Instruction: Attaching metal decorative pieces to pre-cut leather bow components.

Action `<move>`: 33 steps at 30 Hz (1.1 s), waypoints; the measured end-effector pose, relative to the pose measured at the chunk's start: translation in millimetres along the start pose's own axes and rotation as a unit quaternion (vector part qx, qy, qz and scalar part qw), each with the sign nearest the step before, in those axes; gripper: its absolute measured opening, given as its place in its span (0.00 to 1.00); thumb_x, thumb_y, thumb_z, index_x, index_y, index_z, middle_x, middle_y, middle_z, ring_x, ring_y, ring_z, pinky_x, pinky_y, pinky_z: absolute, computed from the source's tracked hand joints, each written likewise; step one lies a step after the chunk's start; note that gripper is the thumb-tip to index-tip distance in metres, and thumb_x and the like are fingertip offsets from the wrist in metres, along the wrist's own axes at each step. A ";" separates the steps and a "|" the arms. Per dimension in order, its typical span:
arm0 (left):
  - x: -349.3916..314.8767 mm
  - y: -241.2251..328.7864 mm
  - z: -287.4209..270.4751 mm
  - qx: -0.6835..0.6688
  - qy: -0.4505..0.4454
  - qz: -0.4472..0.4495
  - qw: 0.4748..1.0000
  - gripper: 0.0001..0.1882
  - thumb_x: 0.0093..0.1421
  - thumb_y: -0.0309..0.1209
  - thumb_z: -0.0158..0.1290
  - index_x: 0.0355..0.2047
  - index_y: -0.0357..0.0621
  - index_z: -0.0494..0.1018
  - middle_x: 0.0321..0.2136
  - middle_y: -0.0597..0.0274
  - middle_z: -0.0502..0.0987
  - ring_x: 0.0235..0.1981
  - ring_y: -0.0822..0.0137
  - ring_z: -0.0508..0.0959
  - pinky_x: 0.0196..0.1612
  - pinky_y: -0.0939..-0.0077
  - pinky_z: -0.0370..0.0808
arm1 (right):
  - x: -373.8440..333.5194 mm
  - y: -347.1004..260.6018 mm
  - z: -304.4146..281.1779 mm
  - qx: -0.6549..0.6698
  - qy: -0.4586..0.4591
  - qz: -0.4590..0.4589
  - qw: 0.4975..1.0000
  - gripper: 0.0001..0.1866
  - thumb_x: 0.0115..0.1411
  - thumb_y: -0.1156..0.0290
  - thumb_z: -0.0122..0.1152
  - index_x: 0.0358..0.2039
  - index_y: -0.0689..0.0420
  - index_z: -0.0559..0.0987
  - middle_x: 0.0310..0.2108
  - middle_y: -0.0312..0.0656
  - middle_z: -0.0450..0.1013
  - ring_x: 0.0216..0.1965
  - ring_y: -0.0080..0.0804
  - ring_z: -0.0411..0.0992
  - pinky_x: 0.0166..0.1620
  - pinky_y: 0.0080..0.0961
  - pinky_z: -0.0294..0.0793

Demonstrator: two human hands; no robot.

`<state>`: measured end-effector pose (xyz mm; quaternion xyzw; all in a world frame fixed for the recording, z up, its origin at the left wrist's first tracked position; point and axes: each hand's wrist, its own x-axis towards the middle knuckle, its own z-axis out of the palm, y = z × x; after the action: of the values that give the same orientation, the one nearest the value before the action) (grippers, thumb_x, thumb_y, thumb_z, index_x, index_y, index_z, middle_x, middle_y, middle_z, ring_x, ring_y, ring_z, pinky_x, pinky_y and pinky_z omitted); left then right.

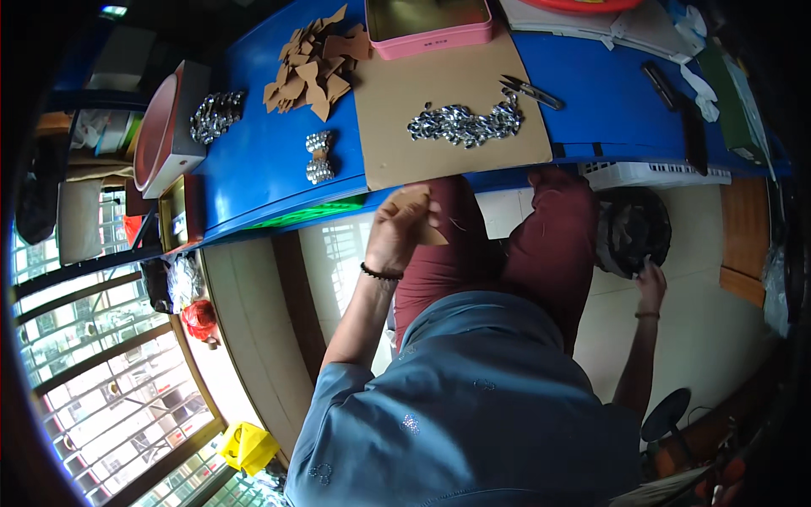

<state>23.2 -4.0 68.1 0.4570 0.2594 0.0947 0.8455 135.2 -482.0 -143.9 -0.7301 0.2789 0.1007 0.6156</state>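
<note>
My left hand (400, 225) is closed on a brown cardboard piece (432, 235), held above my thigh just off the table's front edge. Low at the right, my right hand (650, 285) is at the rim of a black-lined bin (629, 228). Its fingers are pinched together; a small pale bit shows at the tips, too small to name. On a brown cardboard sheet (452, 80) lies a heap of shiny silver bead chain (466, 125), with thread snips (532, 91) beside it. Left of the sheet sits a cardboard piece wrapped with silver beads (319, 157).
Notched cardboard cutouts (308, 72) are piled on the blue table (245, 160), next to a pink tin (435, 40). More silver beads (217, 117) lie near a box with a pink basin (158, 135). A black object (659, 84) and a white basket (642, 174) are at the right.
</note>
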 end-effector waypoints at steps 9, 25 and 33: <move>-10.7 -42.8 12.7 0.020 -0.133 -0.124 0.983 0.07 0.55 0.25 0.47 0.35 0.36 0.70 0.27 0.58 0.75 0.25 0.69 0.74 0.33 0.77 0.72 | -190.9 -159.0 214.1 -0.101 -0.435 -0.317 0.837 0.04 0.57 0.75 0.50 0.31 0.61 0.70 0.18 0.34 0.66 0.18 0.15 0.63 0.21 0.14 0.61; -10.2 -47.5 17.6 -0.009 -0.165 -0.179 0.970 0.07 0.53 0.24 0.47 0.33 0.36 0.68 0.26 0.59 0.75 0.25 0.71 0.74 0.33 0.78 0.72 | -196.0 -159.8 208.8 -0.082 -0.502 -0.318 0.800 0.04 0.58 0.77 0.47 0.31 0.63 0.70 0.24 0.38 0.68 0.25 0.18 0.64 0.29 0.16 0.65; -8.5 -50.8 16.3 -0.047 -0.175 -0.205 0.962 0.07 0.53 0.24 0.48 0.33 0.37 0.69 0.26 0.58 0.75 0.24 0.70 0.74 0.32 0.77 0.72 | -192.6 -158.2 206.4 -0.075 -0.511 -0.306 0.800 0.04 0.59 0.76 0.48 0.31 0.62 0.71 0.22 0.33 0.66 0.23 0.15 0.61 0.27 0.12 0.62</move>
<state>20.7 -47.8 36.7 0.3638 0.1906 -0.1499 0.8994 101.1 -216.6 38.1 -0.6637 -0.3222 0.2862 0.6114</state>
